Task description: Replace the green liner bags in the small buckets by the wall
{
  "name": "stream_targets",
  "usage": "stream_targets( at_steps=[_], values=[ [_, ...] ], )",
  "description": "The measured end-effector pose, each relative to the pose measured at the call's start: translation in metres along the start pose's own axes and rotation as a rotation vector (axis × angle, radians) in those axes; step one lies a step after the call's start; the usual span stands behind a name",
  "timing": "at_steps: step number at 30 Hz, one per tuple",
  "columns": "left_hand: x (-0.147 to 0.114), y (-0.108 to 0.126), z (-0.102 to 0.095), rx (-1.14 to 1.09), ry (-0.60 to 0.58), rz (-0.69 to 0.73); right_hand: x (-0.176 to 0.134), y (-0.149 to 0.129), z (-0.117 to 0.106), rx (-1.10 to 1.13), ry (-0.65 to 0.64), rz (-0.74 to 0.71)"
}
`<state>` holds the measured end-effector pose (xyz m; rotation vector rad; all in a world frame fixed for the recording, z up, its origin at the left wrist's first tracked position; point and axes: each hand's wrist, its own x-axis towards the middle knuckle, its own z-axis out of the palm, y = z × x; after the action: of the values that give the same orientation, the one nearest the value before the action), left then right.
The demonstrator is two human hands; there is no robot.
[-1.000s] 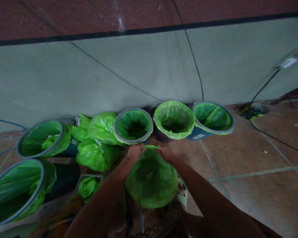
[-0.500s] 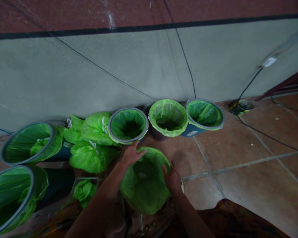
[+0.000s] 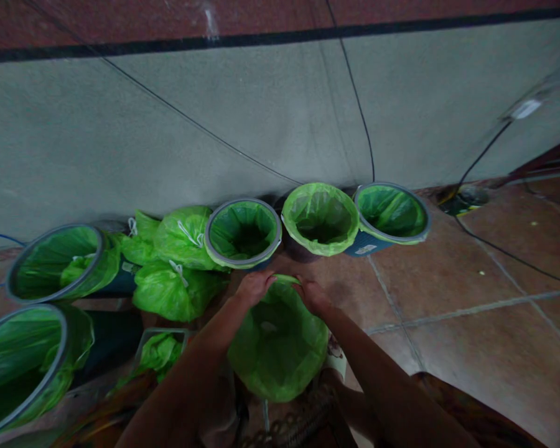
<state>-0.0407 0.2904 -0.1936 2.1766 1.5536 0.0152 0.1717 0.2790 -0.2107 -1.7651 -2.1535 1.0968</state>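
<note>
Both hands, left (image 3: 254,287) and right (image 3: 312,294), pinch the far rim of a green bag (image 3: 277,342) lining the near bin. That bin stands just before three lined bins (image 3: 320,218) along the wall (image 3: 261,124).

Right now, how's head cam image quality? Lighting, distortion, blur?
Head view: dim, greenish cast; wide-angle bends the wall stripe; corners smear, cable box at right blurred. Left hand, right hand and green bag reasonably sharp, forearms shadowed.
</note>
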Motion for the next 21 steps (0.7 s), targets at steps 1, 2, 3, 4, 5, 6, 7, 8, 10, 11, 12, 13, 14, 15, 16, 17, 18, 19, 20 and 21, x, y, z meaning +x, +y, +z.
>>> stream_targets(
  at_steps=[1, 2, 3, 4, 5, 6, 7, 8, 10, 11, 12, 13, 14, 15, 16, 17, 18, 19, 20, 21],
  values=[
    [-0.001, -0.001, 0.001, 0.014, -0.010, -0.004, -0.001, 0.000, 0.001, 0.007, -0.006, 0.014],
    [-0.001, -0.002, 0.001, 0.026, -0.021, -0.012, -0.001, -0.001, 0.000, 0.014, -0.007, 0.025],
    [-0.001, -0.002, 0.000, 0.036, -0.030, -0.022, -0.002, -0.001, -0.001, 0.027, -0.003, 0.028],
    [-0.001, -0.001, -0.001, 0.041, -0.035, -0.029, -0.003, -0.001, -0.002, 0.048, 0.003, 0.024],
    [-0.001, -0.001, -0.003, 0.041, -0.031, -0.037, -0.005, 0.000, -0.003, 0.078, 0.015, 0.017],
    [-0.001, 0.000, -0.005, 0.035, -0.016, -0.045, -0.009, 0.001, -0.003, 0.116, 0.037, 0.011],
    [-0.002, 0.002, -0.006, 0.024, 0.007, -0.054, -0.013, 0.002, -0.002, 0.153, 0.070, 0.015],
    [-0.003, 0.003, -0.008, 0.009, 0.034, -0.067, -0.020, 0.004, 0.001, 0.184, 0.114, 0.039],
    [-0.007, 0.005, -0.012, -0.027, 0.091, -0.087, -0.039, 0.008, 0.012, 0.211, 0.224, 0.154],
    [-0.009, 0.006, -0.013, -0.046, 0.116, -0.094, -0.051, 0.010, 0.019, 0.213, 0.278, 0.232],
    [-0.011, 0.006, -0.014, -0.064, 0.136, -0.097, -0.064, 0.011, 0.026, 0.211, 0.317, 0.309],
    [-0.013, 0.007, -0.015, -0.080, 0.156, -0.099, -0.077, 0.011, 0.033, 0.208, 0.341, 0.379],
    [-0.014, 0.007, -0.017, -0.094, 0.173, -0.100, -0.088, 0.010, 0.039, 0.200, 0.356, 0.439],
    [-0.014, 0.008, -0.018, -0.106, 0.186, -0.101, -0.097, 0.010, 0.042, 0.188, 0.371, 0.486],
    [-0.013, 0.008, -0.019, -0.113, 0.195, -0.100, -0.103, 0.009, 0.042, 0.172, 0.393, 0.518],
    [-0.011, 0.010, -0.021, -0.117, 0.200, -0.097, -0.105, 0.008, 0.040, 0.152, 0.428, 0.531],
    [-0.008, 0.012, -0.022, -0.118, 0.202, -0.095, -0.102, 0.007, 0.035, 0.134, 0.473, 0.523],
    [-0.004, 0.014, -0.023, -0.117, 0.202, -0.093, -0.096, 0.007, 0.027, 0.116, 0.516, 0.490],
    [0.001, 0.017, -0.024, -0.116, 0.199, -0.090, -0.086, 0.006, 0.018, 0.097, 0.548, 0.437],
    [0.006, 0.020, -0.024, -0.113, 0.193, -0.085, -0.074, 0.005, 0.008, 0.084, 0.557, 0.364]
  ],
)
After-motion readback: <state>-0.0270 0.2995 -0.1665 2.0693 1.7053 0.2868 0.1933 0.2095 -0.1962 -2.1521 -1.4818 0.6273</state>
